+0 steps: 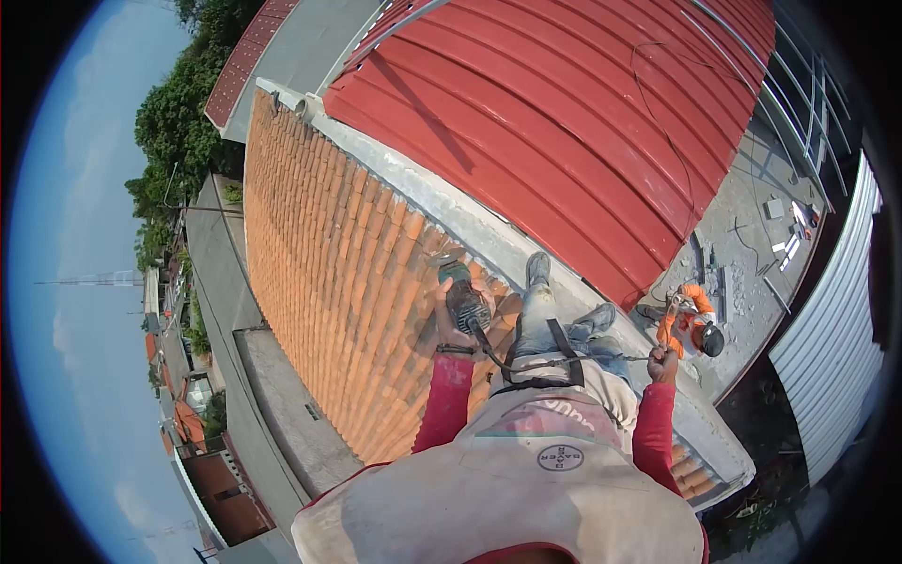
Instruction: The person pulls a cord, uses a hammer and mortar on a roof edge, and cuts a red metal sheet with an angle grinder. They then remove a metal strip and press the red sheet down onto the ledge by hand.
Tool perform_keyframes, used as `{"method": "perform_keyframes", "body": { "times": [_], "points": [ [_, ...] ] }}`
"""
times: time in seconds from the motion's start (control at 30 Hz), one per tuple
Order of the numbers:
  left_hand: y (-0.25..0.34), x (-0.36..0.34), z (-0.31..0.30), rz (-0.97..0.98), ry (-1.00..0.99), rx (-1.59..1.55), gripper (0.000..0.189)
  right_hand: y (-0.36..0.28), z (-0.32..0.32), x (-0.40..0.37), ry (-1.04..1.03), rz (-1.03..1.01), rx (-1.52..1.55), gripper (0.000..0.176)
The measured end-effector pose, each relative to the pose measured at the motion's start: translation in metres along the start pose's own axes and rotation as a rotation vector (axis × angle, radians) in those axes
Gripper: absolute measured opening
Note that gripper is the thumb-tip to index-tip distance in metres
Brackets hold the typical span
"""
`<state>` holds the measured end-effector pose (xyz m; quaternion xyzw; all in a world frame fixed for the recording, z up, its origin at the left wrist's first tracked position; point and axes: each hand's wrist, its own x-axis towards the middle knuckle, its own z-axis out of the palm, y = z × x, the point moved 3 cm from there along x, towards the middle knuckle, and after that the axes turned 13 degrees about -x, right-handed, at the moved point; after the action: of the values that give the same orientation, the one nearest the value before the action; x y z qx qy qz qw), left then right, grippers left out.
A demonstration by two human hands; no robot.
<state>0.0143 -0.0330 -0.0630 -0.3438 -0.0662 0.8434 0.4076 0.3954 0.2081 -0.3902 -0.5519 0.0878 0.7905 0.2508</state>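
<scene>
My left hand is wrapped round a dark power tool with a green front end and a disc, held over the orange roof tiles. From the tool's rear a black cable runs across my lap to the right. My right hand is closed round that cable, out to the right side of my body. The disc is close to the tiles beside the pale ridge; whether it touches them I cannot tell.
A red metal roof rises beyond the pale concrete ledge under my feet. At the lower right, a person in orange sleeves crouches on a grey slab with scattered pieces. Corrugated sheets stand at the far right.
</scene>
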Motion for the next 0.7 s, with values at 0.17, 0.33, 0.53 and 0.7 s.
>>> {"method": "perform_keyframes", "body": {
  "times": [0.17, 0.33, 0.53, 0.7],
  "points": [
    [0.021, -0.011, 0.003, 0.096, -0.048, 0.042, 0.031, 0.010, 0.035, -0.036, 0.024, -0.005, -0.033, 0.013],
    [0.046, -0.018, 0.000, 0.038, -0.058, 0.008, 0.030, 0.014, 0.051, -0.029, 0.014, -0.023, -0.021, 0.013],
    [0.051, -0.015, 0.015, 0.062, -0.005, 0.069, 0.028, 0.024, 0.047, -0.030, 0.086, -0.034, 0.040, 0.012],
    [0.046, -0.009, 0.035, 0.063, 0.000, 0.106, 0.026, 0.035, 0.039, -0.031, 0.143, -0.017, 0.012, 0.011]
  ]
}}
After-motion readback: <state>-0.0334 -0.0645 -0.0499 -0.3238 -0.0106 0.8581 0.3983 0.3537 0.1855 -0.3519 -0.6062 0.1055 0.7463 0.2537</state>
